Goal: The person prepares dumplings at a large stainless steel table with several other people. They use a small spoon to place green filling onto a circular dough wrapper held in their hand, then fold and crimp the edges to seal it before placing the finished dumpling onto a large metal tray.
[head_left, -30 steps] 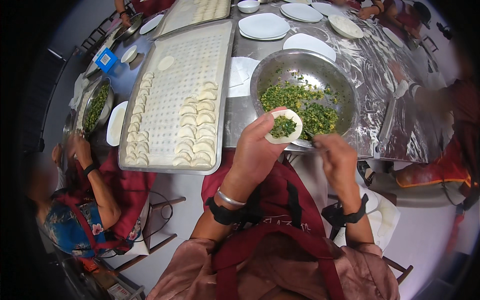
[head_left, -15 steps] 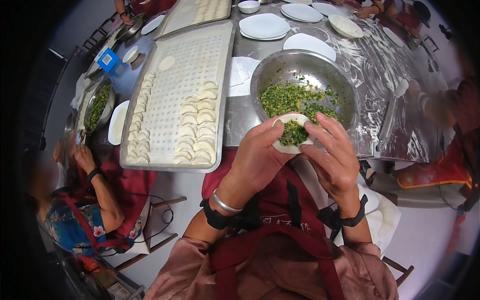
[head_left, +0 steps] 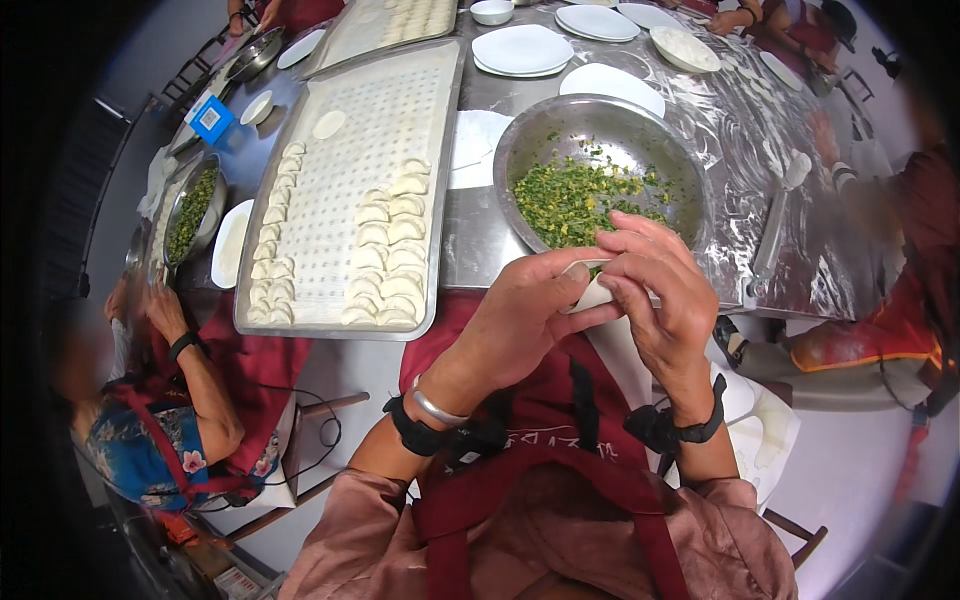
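Note:
My left hand (head_left: 515, 320) and my right hand (head_left: 660, 300) are cupped together round a pale dough wrapper (head_left: 590, 292), which is folded up around green chopped filling and partly hidden by my fingers. Both thumbs press on it. Just beyond my hands sits a large steel bowl (head_left: 505, 175) holding green and yellow chopped filling (head_left: 570, 195). To the left, a metal tray (head_left: 445, 110) lined with a dotted white sheet holds rows of folded dumplings (head_left: 375, 255) and one flat dough round (head_left: 330, 123).
White plates (head_left: 515, 45), a bowl (head_left: 685, 50) and a long metal implement (head_left: 772, 230) lie on the floury steel table (head_left: 750, 120). A person (head_left: 190, 400) works at the left beside another filling bowl (head_left: 195, 210); others stand at the right (head_left: 900, 270) and far side.
My right hand has left the filling bowl and joined my left hand at the wrapper. The wrapper, earlier flat and open with filling on it, is now folded up between my fingers.

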The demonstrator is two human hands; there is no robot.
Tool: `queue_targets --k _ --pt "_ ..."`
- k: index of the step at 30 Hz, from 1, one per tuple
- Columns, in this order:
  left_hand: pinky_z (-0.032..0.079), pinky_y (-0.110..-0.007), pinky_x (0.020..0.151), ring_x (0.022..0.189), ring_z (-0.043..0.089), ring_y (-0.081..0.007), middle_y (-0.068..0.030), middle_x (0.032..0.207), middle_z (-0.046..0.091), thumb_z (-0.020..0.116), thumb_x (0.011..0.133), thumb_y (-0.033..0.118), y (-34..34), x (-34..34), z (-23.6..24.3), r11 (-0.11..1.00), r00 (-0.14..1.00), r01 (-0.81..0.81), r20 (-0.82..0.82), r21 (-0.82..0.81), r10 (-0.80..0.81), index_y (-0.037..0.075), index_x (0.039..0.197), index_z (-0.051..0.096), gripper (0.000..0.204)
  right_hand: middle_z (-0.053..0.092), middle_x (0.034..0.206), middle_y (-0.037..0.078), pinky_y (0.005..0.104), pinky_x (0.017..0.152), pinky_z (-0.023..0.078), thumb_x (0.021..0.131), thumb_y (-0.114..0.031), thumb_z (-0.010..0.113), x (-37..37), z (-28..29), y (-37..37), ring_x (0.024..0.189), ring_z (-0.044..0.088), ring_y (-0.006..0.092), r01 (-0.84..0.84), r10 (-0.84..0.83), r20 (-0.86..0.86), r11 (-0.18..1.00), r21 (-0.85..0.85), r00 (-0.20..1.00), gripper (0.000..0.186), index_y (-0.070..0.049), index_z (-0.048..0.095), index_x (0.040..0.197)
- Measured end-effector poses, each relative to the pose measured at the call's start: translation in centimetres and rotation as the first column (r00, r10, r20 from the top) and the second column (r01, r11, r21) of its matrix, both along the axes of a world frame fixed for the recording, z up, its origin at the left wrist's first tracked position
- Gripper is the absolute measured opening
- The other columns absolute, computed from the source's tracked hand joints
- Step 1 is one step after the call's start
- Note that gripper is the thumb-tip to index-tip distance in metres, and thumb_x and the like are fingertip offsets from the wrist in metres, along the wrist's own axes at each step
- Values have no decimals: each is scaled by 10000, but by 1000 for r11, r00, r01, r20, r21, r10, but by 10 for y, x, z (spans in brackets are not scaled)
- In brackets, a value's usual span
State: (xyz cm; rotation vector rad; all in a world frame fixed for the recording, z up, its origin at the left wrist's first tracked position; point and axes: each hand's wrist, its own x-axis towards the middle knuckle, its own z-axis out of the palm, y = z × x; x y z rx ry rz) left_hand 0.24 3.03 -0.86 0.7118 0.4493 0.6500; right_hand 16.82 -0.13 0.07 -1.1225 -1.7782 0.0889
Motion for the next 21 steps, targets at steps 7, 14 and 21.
queue_targets --k 7,14,21 --pt "430 -412 1040 1197 507 -193 -136 1292 498 461 979 205 2 7 7 1000 1000 -14 10 21 13 -62 1343 401 455 689 887 115 371 794 517 721 34 684 7 -3 0 934 646 313 -11 7 -80 999 -50 997 109 -11 652 816" --pt "512 -261 793 922 640 -136 -109 1063 654 669 857 170 -4 14 -10 700 877 -111 -263 705 403 -53 1273 508 499 678 846 117 327 677 519 762 9 673 -4 -5 -2 780 657 271 125 -121 -139 992 20 983 75 -15 650 830" --pt "508 -239 713 845 609 -70 -64 971 685 684 805 80 -7 19 1 629 802 -141 -284 765 526 -23 1177 609 393 675 869 142 323 658 514 741 51 681 -11 -6 1 764 653 278 205 -183 -138 965 163 973 125 4 634 848"
